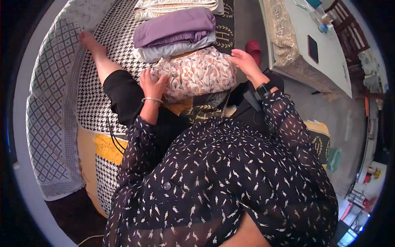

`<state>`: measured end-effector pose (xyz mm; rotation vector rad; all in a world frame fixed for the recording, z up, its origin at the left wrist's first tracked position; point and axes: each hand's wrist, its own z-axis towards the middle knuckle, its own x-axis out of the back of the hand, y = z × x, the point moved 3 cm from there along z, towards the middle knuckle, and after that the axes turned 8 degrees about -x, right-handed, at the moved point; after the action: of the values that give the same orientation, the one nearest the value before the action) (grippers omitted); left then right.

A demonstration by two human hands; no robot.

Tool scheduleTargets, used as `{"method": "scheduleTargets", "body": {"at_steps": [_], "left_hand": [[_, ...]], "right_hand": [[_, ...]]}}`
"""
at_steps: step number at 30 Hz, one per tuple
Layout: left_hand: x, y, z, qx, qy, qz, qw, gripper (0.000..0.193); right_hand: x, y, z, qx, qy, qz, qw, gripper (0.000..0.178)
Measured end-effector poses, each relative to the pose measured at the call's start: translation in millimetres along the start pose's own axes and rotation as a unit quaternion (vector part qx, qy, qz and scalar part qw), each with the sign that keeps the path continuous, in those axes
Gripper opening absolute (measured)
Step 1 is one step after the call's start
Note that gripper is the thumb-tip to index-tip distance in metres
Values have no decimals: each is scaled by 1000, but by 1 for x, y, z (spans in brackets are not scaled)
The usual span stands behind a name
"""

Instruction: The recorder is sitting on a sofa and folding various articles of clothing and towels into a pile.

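A folded floral cloth [193,74] in cream, pink and brown lies on the bed in front of me. My left hand [152,84], with a bangle at the wrist, grips its left edge. My right hand [243,61], with a dark watch on the wrist, rests on its right edge, fingers spread over the fabric. Just beyond it lies a stack of folded cloths: a purple one [175,26] on top of a pale grey-blue one [173,50], with a light patterned one [177,7] farther back.
The bed has a black-and-white houndstooth cover [103,103] and a diamond-patterned quilt [49,107] at the left. My bare leg [101,57] stretches across it. A white table [325,45] with a dark phone and bottles stands at the right. A red slipper [254,47] lies on the floor.
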<state>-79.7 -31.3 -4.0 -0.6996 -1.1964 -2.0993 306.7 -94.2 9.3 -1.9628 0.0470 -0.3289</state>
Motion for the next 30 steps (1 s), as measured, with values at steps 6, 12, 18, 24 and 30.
{"method": "scheduleTargets", "body": {"at_steps": [6, 12, 18, 24, 30], "left_hand": [[2, 5, 26, 68, -139, 111, 982, 65], [22, 34, 27, -66, -47, -98, 992, 24], [52, 51, 3, 35, -70, -337, 938, 11], [67, 101, -2, 5, -146, -383, 912, 9], [97, 152, -2, -6, -131, -480, 868, 10]], "right_hand": [[-39, -14, 24, 65, 49, -183, 980, 60], [-37, -49, -13, 146, -5, -203, 968, 26], [-5, -72, -67, 276, -16, -134, 952, 19], [1, -68, -91, 87, -35, -51, 994, 15], [-5, -65, -104, 63, -64, 144, 986, 22]]}}
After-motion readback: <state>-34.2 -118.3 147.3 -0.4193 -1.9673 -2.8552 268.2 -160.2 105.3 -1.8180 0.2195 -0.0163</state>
